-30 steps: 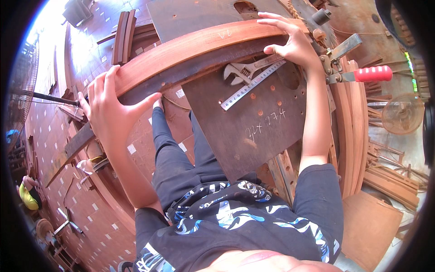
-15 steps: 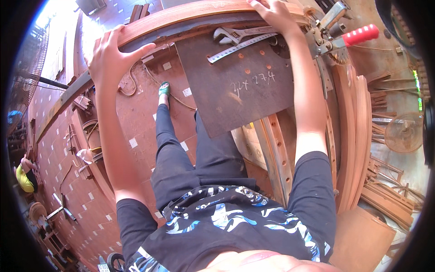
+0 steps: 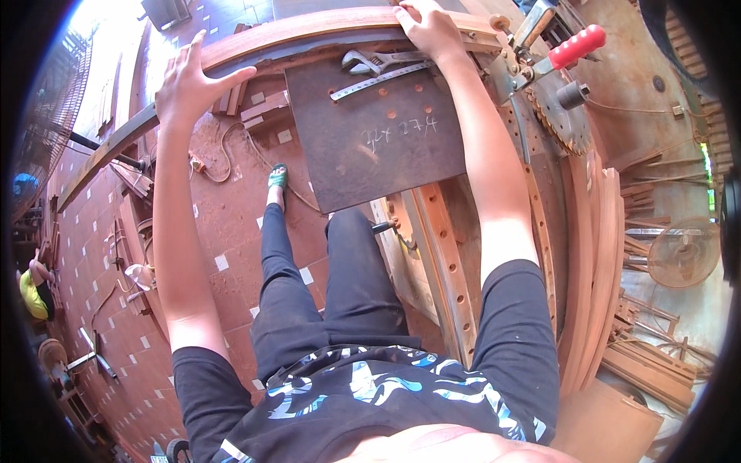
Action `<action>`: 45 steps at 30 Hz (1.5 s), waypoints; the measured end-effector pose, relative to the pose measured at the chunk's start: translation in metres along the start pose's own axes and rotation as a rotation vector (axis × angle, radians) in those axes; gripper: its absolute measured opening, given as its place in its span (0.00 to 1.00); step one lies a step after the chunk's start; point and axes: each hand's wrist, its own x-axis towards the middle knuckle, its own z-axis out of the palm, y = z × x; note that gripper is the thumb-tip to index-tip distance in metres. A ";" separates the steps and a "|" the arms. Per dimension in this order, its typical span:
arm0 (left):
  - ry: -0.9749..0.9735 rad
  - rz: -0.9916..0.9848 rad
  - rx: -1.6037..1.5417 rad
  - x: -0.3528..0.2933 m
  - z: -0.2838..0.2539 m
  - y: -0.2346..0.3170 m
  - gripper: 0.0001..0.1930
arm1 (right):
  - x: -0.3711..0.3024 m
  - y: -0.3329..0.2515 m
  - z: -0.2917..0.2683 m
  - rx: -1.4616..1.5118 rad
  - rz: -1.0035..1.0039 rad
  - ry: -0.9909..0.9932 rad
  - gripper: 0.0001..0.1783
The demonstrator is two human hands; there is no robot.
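A long, curved reddish wooden strip (image 3: 309, 29) lies across the far side of the work surface. At its left end is my left hand (image 3: 184, 89), fingers and thumb spread wide, the palm against or very near the wood. My right hand (image 3: 432, 32) has its fingers bent over the strip further right, closed on it. Nearer to me, an adjustable wrench (image 3: 378, 62) and a steel rule (image 3: 380, 82) rest on a dark board (image 3: 370, 147) with chalk marks. Right of my right hand stands a toggle clamp with a red handle (image 3: 575, 48).
A toothed circular saw blade (image 3: 562, 119) sits below the clamp, right of my right forearm. Curved wooden pieces (image 3: 598, 262) stand at the right. A cable (image 3: 225, 147) trails over the tiled floor (image 3: 231, 231). Another person in yellow (image 3: 32, 293) is at the far left.
The view has shifted, so the board, wrench and clamp appear further left and the saw blade shows more. My right hand stays on the strip; my left hand stays spread at its end.
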 end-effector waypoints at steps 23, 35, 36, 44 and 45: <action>-0.028 0.082 0.033 -0.039 -0.011 -0.012 0.63 | -0.051 -0.029 -0.025 -0.042 0.134 -0.083 0.28; 0.124 0.172 -0.045 -0.144 -0.061 0.006 0.56 | -0.137 -0.038 -0.075 -0.071 -0.040 -0.045 0.26; 0.136 0.175 -0.052 -0.152 -0.068 0.007 0.56 | -0.145 -0.038 -0.080 -0.074 -0.060 -0.024 0.26; 0.209 0.152 -0.097 -0.221 -0.107 0.024 0.55 | -0.210 -0.051 -0.127 -0.167 -0.056 -0.092 0.29; 0.216 0.157 -0.104 -0.230 -0.111 0.030 0.54 | -0.219 -0.052 -0.139 -0.171 -0.044 -0.103 0.29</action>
